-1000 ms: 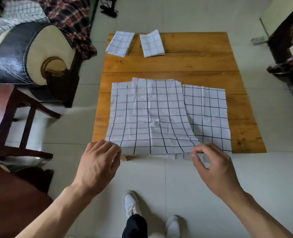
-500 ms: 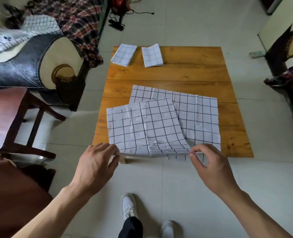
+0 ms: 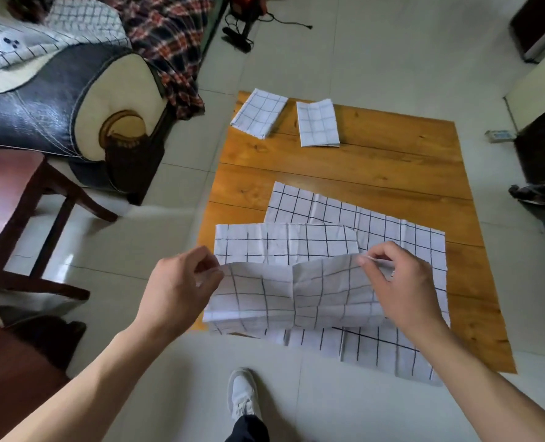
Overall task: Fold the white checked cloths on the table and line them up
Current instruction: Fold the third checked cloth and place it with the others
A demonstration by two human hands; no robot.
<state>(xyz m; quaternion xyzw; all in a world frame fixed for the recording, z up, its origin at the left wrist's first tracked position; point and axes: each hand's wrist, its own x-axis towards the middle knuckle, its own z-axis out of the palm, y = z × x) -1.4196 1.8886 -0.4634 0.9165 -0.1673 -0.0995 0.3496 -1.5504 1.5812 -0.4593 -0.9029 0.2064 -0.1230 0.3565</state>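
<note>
Two hands work at the near edge of the table [image 3: 392,161], each pinching one upper corner of a white checked cloth [image 3: 296,295] between thumb and fingertips. The left hand [image 3: 182,288] holds the left corner just off the table's near-left corner, and the right hand [image 3: 402,282] holds the right corner over the near half of the tabletop. Between them the lifted edge of the cloth is raised and folding over, while its lower part lies along the table's near edge with a strip hanging over it.

Under this cloth, a second white checked cloth [image 3: 402,237] lies spread flat, reaching from the middle of the table to the near-right corner, where it overhangs the edge.

Below the hands, a white shoe [image 3: 242,397] and a dark trouser leg show on the pale tiled floor [image 3: 376,43].

At the far-left corner of the table sit two folded white checked cloths side by side and slightly apart: the left folded cloth [image 3: 260,113], tilted and jutting past the table's left edge, and the right folded cloth [image 3: 318,122].

Left of the table stand a dark wooden chair [image 3: 19,199] and a sofa arm [image 3: 105,100] draped with a plaid blanket [image 3: 169,36].
</note>
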